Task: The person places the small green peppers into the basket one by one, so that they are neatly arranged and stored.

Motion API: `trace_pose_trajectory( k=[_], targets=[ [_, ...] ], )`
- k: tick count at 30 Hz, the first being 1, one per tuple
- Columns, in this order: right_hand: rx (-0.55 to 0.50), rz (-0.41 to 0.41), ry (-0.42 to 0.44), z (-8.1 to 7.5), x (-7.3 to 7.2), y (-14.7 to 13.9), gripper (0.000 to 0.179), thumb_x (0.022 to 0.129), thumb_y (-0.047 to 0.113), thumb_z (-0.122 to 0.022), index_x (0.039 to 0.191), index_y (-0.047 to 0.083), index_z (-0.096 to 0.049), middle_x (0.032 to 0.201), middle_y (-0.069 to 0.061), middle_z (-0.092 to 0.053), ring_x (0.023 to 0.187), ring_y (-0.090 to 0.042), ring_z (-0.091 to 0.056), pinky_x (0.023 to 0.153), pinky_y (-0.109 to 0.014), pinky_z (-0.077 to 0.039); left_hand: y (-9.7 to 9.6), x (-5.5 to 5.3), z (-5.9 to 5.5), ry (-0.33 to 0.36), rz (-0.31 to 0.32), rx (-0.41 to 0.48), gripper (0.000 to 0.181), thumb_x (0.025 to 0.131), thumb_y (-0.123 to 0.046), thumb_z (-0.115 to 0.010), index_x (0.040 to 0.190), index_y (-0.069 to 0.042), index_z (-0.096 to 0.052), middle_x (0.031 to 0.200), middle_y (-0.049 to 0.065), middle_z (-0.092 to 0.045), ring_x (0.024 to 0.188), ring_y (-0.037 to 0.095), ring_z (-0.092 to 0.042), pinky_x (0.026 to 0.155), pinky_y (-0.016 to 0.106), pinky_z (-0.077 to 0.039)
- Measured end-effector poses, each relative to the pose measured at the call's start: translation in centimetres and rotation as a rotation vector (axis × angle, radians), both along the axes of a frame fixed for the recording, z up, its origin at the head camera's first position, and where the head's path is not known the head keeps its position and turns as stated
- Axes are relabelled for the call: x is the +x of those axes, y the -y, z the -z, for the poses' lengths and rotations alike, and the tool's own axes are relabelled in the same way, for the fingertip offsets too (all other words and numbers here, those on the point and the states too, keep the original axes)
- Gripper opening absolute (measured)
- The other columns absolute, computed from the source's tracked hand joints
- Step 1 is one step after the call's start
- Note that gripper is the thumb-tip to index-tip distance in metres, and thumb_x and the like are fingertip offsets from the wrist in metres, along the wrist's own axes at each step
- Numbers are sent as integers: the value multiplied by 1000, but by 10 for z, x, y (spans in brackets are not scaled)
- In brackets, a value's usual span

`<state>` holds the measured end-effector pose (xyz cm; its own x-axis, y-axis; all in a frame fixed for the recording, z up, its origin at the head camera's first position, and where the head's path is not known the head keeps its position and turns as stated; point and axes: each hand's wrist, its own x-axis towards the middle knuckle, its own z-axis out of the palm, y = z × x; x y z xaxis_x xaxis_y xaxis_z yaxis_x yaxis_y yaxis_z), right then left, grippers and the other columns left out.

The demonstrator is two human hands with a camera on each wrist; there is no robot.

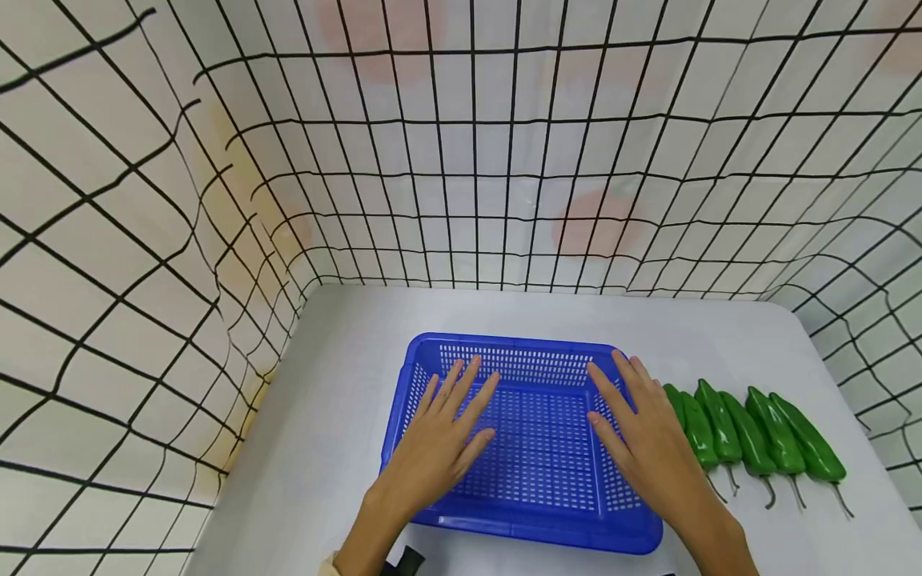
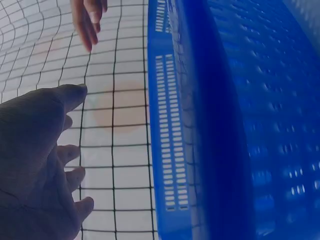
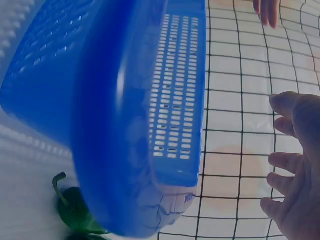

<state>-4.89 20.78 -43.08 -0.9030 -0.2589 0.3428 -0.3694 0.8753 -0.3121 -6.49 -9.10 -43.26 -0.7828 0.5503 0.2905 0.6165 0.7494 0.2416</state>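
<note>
A blue plastic basket (image 1: 533, 532) with slotted walls sits on the white table, nothing inside it. Over its left side hovers my left hand (image 1: 441, 440), fingers spread and holding nothing. My right hand (image 1: 644, 436) is stretched over the basket's right side, also with spread fingers and no object. Several green peppers (image 1: 749, 432) lie in a row to the right of the basket, stems toward me; the leftmost is partly hidden behind the right hand. In the right wrist view a pepper (image 3: 75, 210) shows beside the basket wall.
Black wire grid panels (image 1: 504, 144) stand at the back and on both sides, with pale sheeting behind them. The white table (image 1: 302, 448) extends left of the basket. A small black object (image 1: 405, 562) shows at the bottom edge near the left wrist.
</note>
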Motion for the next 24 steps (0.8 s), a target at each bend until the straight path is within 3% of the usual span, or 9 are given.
trace_pose_trajectory(
  k=[9, 17, 20, 24],
  targets=[
    [-81, 88, 58, 9, -10, -19, 60, 97, 20, -62, 153, 14, -41, 155, -24, -30, 141, -49, -26, 102, -72, -28, 33, 0, 11, 31, -141, 2, 69, 102, -33, -54, 160, -21, -20, 165, 12, -13, 151, 31, -10, 115, 57, -20],
    [-176, 156, 123, 20, -14, -36, 51, 100, 13, -54, 150, 8, -42, 149, -32, -35, 131, -58, -35, 93, -76, -32, 61, -1, 31, 51, -266, 47, 68, 100, -30, -58, 158, -13, -28, 161, 18, -24, 146, 37, -25, 111, 56, -29],
    [-213, 156, 121, 25, -17, -41, 49, 98, 4, -53, 147, 3, -45, 143, -35, -39, 127, -58, -39, 93, -75, -34, 68, -3, 41, 102, -318, 146, 63, 101, -28, -56, 156, -11, -31, 158, 18, -30, 141, 38, -35, 107, 56, -36],
    [-228, 160, 138, 34, -20, -48, 51, 93, -4, -56, 144, -1, -47, 136, -35, -44, 123, -56, -43, 92, -72, -37, 71, -7, 53, 228, -369, 409, 51, 104, -21, -50, 152, -6, -38, 148, 17, -43, 131, 36, -49, 100, 54, -44]
  ],
)
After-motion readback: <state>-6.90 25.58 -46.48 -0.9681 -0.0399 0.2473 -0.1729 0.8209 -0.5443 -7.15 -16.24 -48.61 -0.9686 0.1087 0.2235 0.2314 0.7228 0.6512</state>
